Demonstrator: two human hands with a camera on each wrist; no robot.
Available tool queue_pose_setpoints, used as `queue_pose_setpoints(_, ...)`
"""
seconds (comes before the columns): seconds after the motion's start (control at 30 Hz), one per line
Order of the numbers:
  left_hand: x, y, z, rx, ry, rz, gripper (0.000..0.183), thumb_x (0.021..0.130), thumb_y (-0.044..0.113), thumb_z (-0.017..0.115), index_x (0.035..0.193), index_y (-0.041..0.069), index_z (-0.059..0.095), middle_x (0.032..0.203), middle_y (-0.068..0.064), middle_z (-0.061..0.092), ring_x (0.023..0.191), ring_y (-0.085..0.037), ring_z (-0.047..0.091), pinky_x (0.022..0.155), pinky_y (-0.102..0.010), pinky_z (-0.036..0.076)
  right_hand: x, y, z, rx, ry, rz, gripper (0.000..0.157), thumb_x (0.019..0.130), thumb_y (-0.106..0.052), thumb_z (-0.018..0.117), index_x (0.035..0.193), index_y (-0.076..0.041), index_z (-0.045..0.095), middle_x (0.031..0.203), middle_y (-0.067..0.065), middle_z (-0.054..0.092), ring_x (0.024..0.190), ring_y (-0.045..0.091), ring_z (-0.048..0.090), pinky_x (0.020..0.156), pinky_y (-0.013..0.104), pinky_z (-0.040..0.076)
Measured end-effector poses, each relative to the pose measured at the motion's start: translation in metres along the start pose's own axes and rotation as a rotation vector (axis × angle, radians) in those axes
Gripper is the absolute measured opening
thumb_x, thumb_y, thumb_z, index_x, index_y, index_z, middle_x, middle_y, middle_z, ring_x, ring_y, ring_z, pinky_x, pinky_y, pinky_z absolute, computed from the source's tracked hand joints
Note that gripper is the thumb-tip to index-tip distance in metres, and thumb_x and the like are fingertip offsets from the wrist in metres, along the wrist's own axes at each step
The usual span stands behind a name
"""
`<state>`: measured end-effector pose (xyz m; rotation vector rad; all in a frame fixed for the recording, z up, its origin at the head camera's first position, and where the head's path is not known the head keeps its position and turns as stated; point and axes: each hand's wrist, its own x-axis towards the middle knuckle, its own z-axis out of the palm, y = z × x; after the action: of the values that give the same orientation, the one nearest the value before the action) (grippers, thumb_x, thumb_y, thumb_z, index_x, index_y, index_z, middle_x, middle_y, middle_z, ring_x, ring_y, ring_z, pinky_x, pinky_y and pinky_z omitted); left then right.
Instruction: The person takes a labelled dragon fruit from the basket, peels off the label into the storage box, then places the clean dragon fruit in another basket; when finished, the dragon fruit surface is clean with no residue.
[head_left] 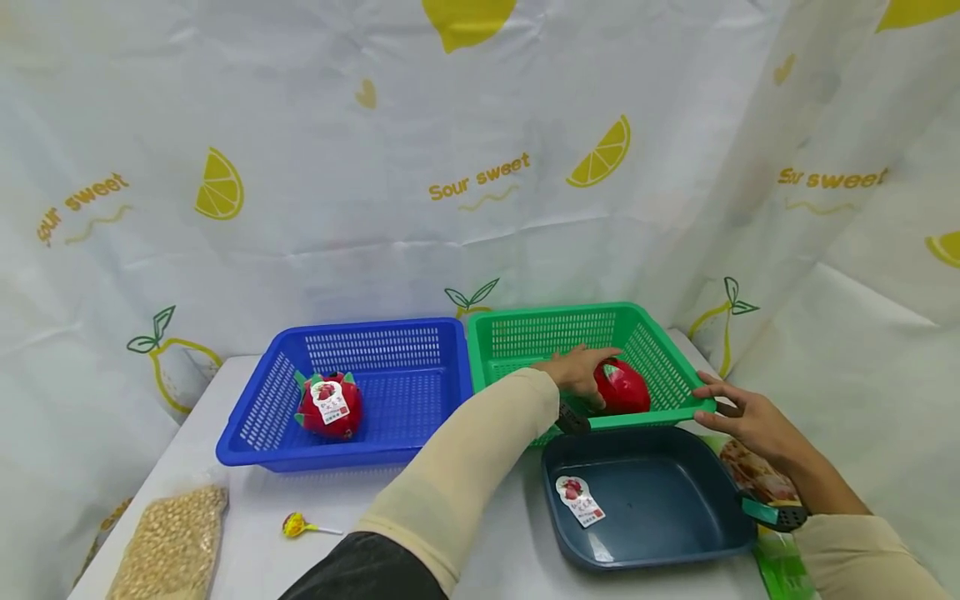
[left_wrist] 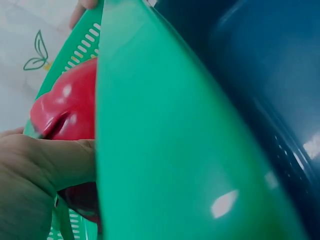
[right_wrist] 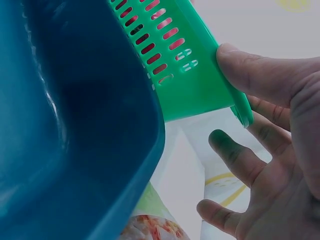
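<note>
A shiny red dragon fruit [head_left: 626, 388] lies in the green basket [head_left: 525, 322], near its front wall. My left hand [head_left: 576, 372] reaches into this basket from the left and grips the fruit, the thumb against its side in the left wrist view; the other fingers are mostly hidden there. At the basket's front right corner, my right hand [head_left: 757, 423] holds the rim between the thumb [right_wrist: 245, 67] and the fingers behind it. The lower fingers of that hand are spread apart. Another dragon fruit [head_left: 337, 421], bearing a white label, sits in the blue basket [head_left: 435, 457].
A dark blue tub [head_left: 652, 500] stands before the green basket, with a label card [head_left: 579, 500] inside. To its right lies a food packet [head_left: 757, 475], partly under my right arm. A bag of beans [head_left: 172, 542] and a lollipop [head_left: 298, 525] lie front left. A printed curtain [head_left: 337, 167] hangs behind.
</note>
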<state>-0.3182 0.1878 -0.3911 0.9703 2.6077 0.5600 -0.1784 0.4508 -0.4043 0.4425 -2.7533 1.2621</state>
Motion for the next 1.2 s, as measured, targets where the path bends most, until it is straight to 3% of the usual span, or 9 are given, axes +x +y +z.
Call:
queue_pose_setpoints(0.07,-0.003,-0.002,0.0,0.001,0.016,-0.003,0.091,0.078,0.03,0.082,0.151,0.038,0.028,0.153,0.006,0.03,0.142,-0.02,0.018,0.111,-0.053,0.016,-0.001,0.002,0.0,0.008,0.002,-0.007,0.033,0.095,-0.01,0.062,0.123,0.006,0.053,0.152,0.029,0.022,0.118,-0.013,0.031,0.086,0.006,0.036)
queue_pose_setpoints(0.17,-0.007,-0.004,0.0,0.001,0.063,-0.037,0.089,0.077,0.035,0.082,0.15,0.035,0.032,0.154,0.002,0.026,0.141,-0.025,0.02,0.109,-0.053,0.021,-0.002,0.003,0.0,0.002,0.004,-0.011,0.033,0.095,-0.01,0.062,0.123,0.006,0.053,0.152,0.028,0.022,0.116,-0.016,0.03,0.086,0.005,0.035)
queue_pose_setpoints(0.3,-0.01,-0.004,0.002,-0.04,0.099,-0.064,0.079,0.077,0.036,0.082,0.145,0.029,0.043,0.147,0.0,0.036,0.135,-0.023,0.031,0.097,-0.041,0.041,-0.002,0.002,-0.001,-0.017,0.003,0.005,0.034,0.096,-0.011,0.061,0.124,0.007,0.052,0.152,0.029,0.021,0.133,0.02,0.037,0.085,0.004,0.035)
queue_pose_setpoints(0.4,-0.01,-0.004,0.005,-0.073,0.097,-0.034,0.071,0.079,0.033,0.08,0.142,0.025,0.048,0.138,0.003,0.048,0.125,-0.018,0.044,0.081,-0.028,0.049,-0.002,0.001,-0.001,-0.021,0.001,0.02,0.035,0.096,-0.011,0.061,0.124,0.007,0.052,0.151,0.031,0.021,0.127,0.051,0.035,0.084,0.005,0.036)
queue_pose_setpoints(0.43,-0.009,-0.004,0.006,-0.084,0.095,-0.02,0.07,0.08,0.031,0.08,0.142,0.024,0.048,0.136,0.004,0.05,0.124,-0.018,0.045,0.078,-0.027,0.049,-0.001,0.001,-0.001,-0.02,-0.001,0.022,0.035,0.096,-0.011,0.061,0.124,0.007,0.052,0.151,0.031,0.021,0.126,0.054,0.034,0.084,0.005,0.036)
queue_pose_setpoints(0.6,-0.006,-0.008,0.01,-0.093,0.087,0.029,0.073,0.083,0.028,0.078,0.147,0.027,0.042,0.14,0.006,0.048,0.128,-0.018,0.041,0.083,-0.025,0.047,0.0,0.0,0.002,0.014,-0.012,0.015,0.033,0.096,-0.01,0.061,0.122,0.008,0.052,0.15,0.034,0.021,0.123,0.06,0.034,0.082,0.007,0.04)
queue_pose_setpoints(0.83,-0.012,-0.013,0.006,-0.24,0.058,0.027,0.083,0.083,0.028,0.078,0.151,0.029,0.032,0.111,0.0,0.063,0.127,-0.02,0.039,0.083,-0.03,0.048,0.001,-0.002,0.001,0.02,-0.009,0.038,0.035,0.097,-0.014,0.061,0.122,0.008,0.052,0.15,0.032,0.02,0.122,0.062,0.033,0.082,0.008,0.04)
queue_pose_setpoints(0.97,-0.02,-0.012,0.002,-0.293,0.054,0.024,0.083,0.082,0.029,0.079,0.151,0.029,0.032,0.12,0.001,0.061,0.134,-0.021,0.031,0.09,-0.035,0.046,0.001,-0.002,0.002,0.005,-0.006,0.039,0.034,0.097,-0.016,0.061,0.121,0.006,0.053,0.151,0.031,0.021,0.122,0.061,0.033,0.082,0.007,0.039)
queue_pose_setpoints(1.2,-0.041,-0.007,-0.02,-0.302,0.08,0.118,0.082,0.083,0.032,0.077,0.151,0.024,0.033,0.13,-0.005,0.057,0.129,-0.022,0.041,0.089,-0.031,0.047,0.001,-0.002,0.001,-0.018,-0.002,0.038,0.033,0.097,-0.016,0.061,0.121,0.005,0.053,0.151,0.03,0.022,0.12,0.061,0.036,0.081,0.008,0.041)
